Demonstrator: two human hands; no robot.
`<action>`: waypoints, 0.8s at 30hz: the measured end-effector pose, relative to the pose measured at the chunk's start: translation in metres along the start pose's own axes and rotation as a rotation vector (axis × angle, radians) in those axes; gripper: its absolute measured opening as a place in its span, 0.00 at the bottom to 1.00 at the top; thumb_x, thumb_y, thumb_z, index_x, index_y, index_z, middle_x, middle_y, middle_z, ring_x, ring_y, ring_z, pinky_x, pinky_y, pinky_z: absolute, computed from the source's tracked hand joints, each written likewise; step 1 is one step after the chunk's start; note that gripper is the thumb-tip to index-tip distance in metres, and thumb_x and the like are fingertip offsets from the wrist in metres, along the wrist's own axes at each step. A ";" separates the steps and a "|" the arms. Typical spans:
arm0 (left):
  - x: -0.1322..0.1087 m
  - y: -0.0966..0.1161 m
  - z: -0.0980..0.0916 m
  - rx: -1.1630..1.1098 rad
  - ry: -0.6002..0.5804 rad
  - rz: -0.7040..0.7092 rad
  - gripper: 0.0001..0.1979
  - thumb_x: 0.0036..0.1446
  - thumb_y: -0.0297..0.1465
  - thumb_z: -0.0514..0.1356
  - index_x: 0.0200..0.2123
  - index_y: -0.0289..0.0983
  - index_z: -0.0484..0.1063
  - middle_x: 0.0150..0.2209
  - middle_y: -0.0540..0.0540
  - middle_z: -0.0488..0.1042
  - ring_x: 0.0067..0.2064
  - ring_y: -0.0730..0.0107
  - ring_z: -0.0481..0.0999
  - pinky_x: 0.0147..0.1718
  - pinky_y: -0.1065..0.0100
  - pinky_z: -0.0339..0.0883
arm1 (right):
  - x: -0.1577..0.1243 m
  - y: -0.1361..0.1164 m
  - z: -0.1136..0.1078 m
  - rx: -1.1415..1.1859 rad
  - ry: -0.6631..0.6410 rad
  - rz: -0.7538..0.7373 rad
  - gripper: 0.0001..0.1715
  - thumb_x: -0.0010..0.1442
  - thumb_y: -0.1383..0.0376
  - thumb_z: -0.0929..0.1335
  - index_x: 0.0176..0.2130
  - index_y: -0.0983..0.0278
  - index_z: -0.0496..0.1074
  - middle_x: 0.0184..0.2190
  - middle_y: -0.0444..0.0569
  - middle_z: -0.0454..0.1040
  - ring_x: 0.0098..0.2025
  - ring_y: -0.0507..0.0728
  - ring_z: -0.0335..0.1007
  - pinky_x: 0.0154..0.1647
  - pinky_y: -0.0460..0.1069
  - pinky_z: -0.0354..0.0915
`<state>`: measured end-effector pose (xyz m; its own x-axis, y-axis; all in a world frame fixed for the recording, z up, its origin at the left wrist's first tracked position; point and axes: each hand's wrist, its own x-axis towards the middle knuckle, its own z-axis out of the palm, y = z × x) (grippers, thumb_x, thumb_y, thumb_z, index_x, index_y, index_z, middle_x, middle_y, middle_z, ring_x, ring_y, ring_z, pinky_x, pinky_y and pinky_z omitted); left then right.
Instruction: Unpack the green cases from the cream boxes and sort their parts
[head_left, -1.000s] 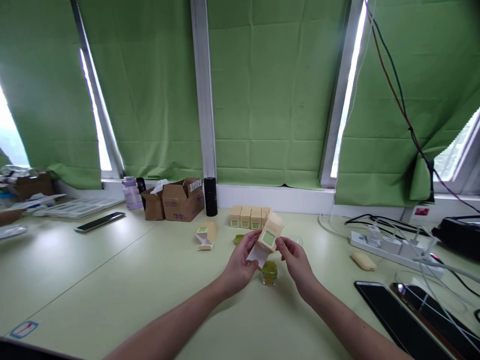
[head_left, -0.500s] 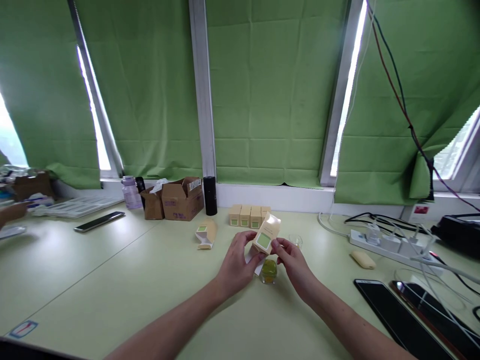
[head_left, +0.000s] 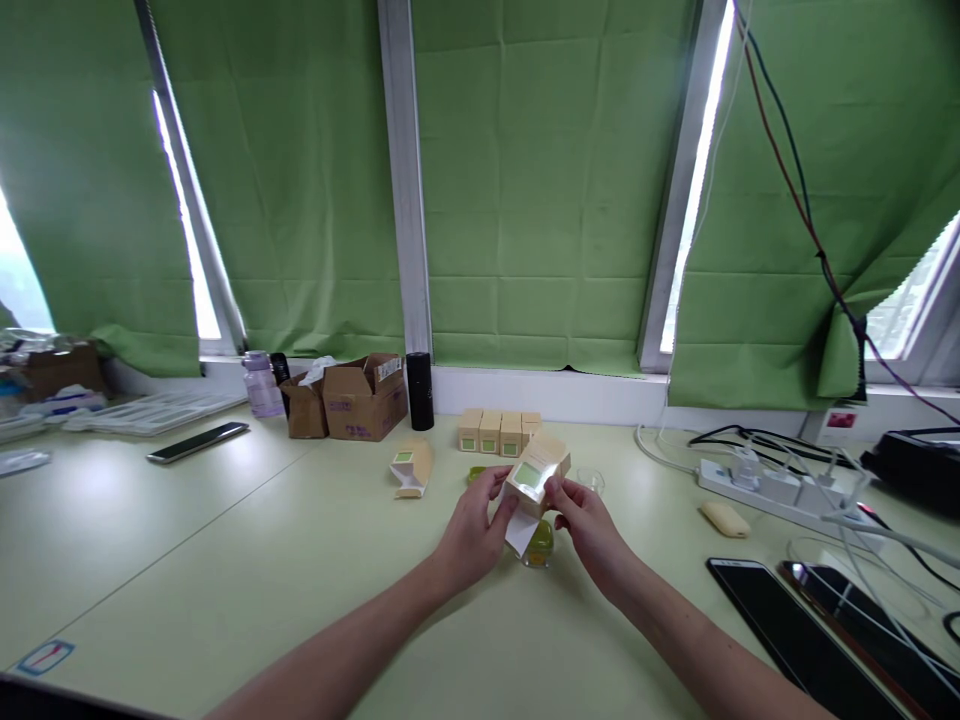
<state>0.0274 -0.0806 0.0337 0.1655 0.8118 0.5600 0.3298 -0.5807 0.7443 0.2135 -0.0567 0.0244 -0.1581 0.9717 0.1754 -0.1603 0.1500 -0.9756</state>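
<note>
Left hand (head_left: 472, 528), right hand (head_left: 591, 518): grip closed on carton (head_left: 532, 474), flap (head_left: 520, 532) hanging loose. Second carton (head_left: 414, 464) lying opened on worktop (head_left: 187, 580). Row of boxes (head_left: 490, 432) apparently unopened.

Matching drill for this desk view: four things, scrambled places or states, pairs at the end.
1. Frontmost carton
2. Front green-lidded jar
3. Black cylinder
4. Row of small cartons

A. Right beside the brown cardboard box
B. Standing side by side, beyond the hands
C. Partly hidden by a white flap
D. Held between left hand and right hand

Pairs: 1-D, 2-C, 3-A, 4-B
</note>
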 end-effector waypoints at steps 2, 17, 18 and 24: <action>0.000 0.000 0.001 -0.038 -0.007 -0.015 0.16 0.68 0.39 0.60 0.56 0.40 0.69 0.53 0.39 0.78 0.53 0.53 0.78 0.52 0.55 0.71 | -0.001 -0.001 0.000 -0.001 -0.007 0.008 0.38 0.51 0.34 0.73 0.40 0.64 0.82 0.34 0.50 0.80 0.35 0.57 0.67 0.34 0.49 0.57; 0.001 0.006 -0.005 -0.406 -0.134 -0.074 0.20 0.66 0.47 0.60 0.51 0.39 0.70 0.47 0.41 0.77 0.51 0.56 0.76 0.50 0.60 0.68 | 0.000 -0.004 -0.002 0.012 0.048 -0.023 0.35 0.45 0.35 0.76 0.28 0.65 0.80 0.25 0.47 0.76 0.28 0.54 0.58 0.32 0.49 0.52; 0.002 0.004 -0.005 -0.431 -0.131 -0.087 0.20 0.66 0.47 0.61 0.50 0.38 0.71 0.47 0.41 0.77 0.51 0.56 0.75 0.50 0.61 0.68 | 0.000 -0.004 -0.002 0.013 0.054 -0.032 0.35 0.46 0.36 0.76 0.30 0.65 0.81 0.26 0.47 0.76 0.28 0.54 0.59 0.32 0.50 0.53; 0.007 -0.006 -0.009 -0.462 -0.106 -0.160 0.21 0.61 0.50 0.64 0.43 0.37 0.74 0.40 0.44 0.75 0.42 0.63 0.72 0.42 0.66 0.66 | -0.002 -0.008 -0.002 0.071 0.078 -0.036 0.34 0.47 0.38 0.77 0.36 0.64 0.83 0.33 0.52 0.82 0.36 0.61 0.72 0.37 0.53 0.65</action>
<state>0.0184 -0.0723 0.0362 0.2477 0.8810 0.4032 -0.0832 -0.3953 0.9148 0.2173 -0.0595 0.0316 -0.0749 0.9776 0.1967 -0.2332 0.1746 -0.9566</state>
